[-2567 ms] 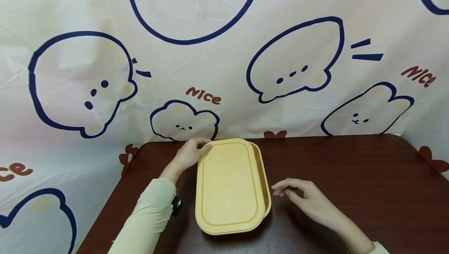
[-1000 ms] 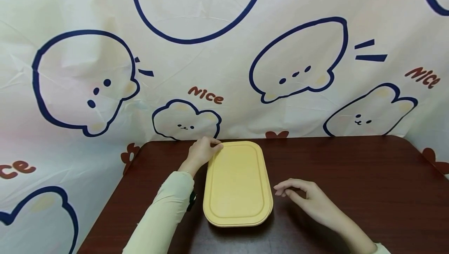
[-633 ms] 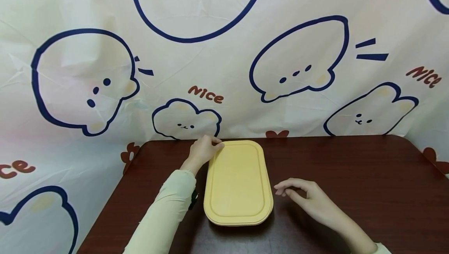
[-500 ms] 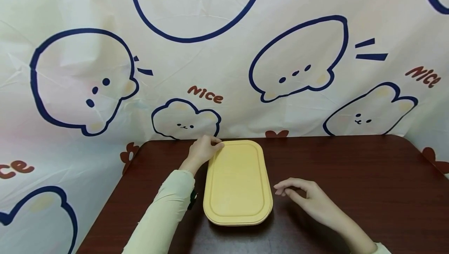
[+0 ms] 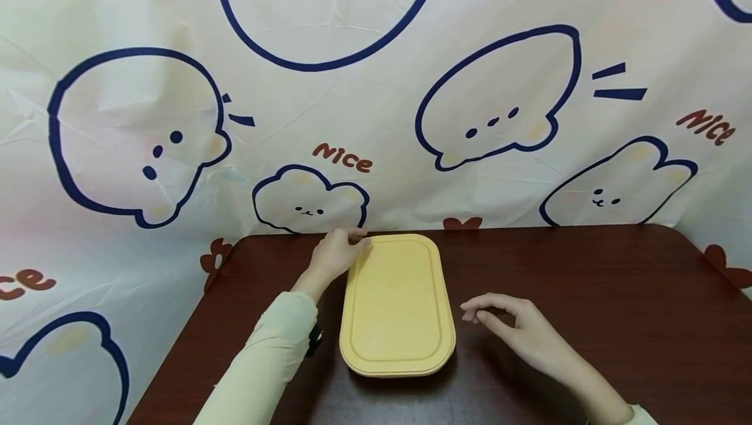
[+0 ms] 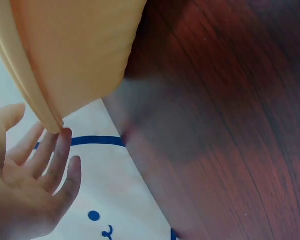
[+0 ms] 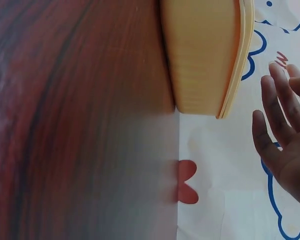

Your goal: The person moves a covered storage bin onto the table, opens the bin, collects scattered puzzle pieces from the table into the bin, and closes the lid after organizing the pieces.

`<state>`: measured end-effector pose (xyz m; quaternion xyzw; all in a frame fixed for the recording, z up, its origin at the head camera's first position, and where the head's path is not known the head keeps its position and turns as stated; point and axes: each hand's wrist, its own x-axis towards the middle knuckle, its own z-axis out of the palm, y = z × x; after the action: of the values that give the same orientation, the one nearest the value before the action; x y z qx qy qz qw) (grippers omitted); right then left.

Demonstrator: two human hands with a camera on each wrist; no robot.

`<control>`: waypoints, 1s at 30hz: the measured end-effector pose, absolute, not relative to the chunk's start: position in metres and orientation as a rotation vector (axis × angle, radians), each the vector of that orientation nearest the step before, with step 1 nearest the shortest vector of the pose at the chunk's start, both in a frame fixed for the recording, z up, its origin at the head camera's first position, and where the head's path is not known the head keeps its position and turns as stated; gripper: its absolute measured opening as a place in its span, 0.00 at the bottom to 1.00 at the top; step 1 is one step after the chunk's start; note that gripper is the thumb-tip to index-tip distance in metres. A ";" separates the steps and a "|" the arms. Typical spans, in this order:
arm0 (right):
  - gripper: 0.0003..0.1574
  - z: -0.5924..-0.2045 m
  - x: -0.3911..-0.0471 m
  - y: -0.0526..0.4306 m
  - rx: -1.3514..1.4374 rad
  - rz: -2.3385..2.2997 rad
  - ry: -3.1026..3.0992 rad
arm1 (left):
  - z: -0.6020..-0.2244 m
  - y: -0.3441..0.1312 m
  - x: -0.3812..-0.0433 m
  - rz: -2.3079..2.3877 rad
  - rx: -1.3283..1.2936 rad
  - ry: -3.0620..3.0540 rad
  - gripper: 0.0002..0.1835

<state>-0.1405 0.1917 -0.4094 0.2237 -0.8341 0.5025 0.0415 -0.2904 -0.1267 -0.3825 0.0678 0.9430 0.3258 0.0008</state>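
Observation:
A pale yellow rectangular box with rounded corners stands on the table, its grooved lid [image 5: 399,307] on top. Lid and box rim line up along the edges in the head view. My left hand [image 5: 333,256] is at the lid's far left corner. In the left wrist view, its loosely extended fingers [image 6: 62,150] reach right up to that corner, and the thumb stands apart. Below the lid, the box's side wall [image 7: 197,55] shows in the right wrist view. My right hand [image 5: 523,330] hovers right of the box, fingers relaxed and holding nothing. The box's contents are hidden.
The dark red-brown wooden table [image 5: 564,281] extends to both sides of the box. Behind it hangs a white cloth [image 5: 388,111] with blue cartoon outlines, close to the table's far edge. A small black device [image 5: 314,340] shows at my left wrist.
Earlier the lid sat shifted left, with the box's right side exposed; now it lines up with the box. My left hand moved right with it, then slightly back left. The right hand barely moved.

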 end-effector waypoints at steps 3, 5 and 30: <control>0.11 -0.406 -0.138 0.189 0.626 1.574 -2.533 | -0.380 -0.127 -0.284 1.029 0.194 2.975 0.22; 0.10 -0.404 -0.137 0.187 0.584 1.600 -2.518 | -0.378 -0.128 -0.280 1.041 0.174 2.976 0.23; 0.11 -0.399 -0.126 0.159 0.308 1.547 -2.464 | -0.369 -0.155 -0.224 1.192 0.200 3.002 0.17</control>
<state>-0.1257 0.1592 -0.3995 0.1048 -0.8373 0.5256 0.1077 -0.2241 -0.1547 -0.3686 0.0617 0.9266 0.3679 -0.0472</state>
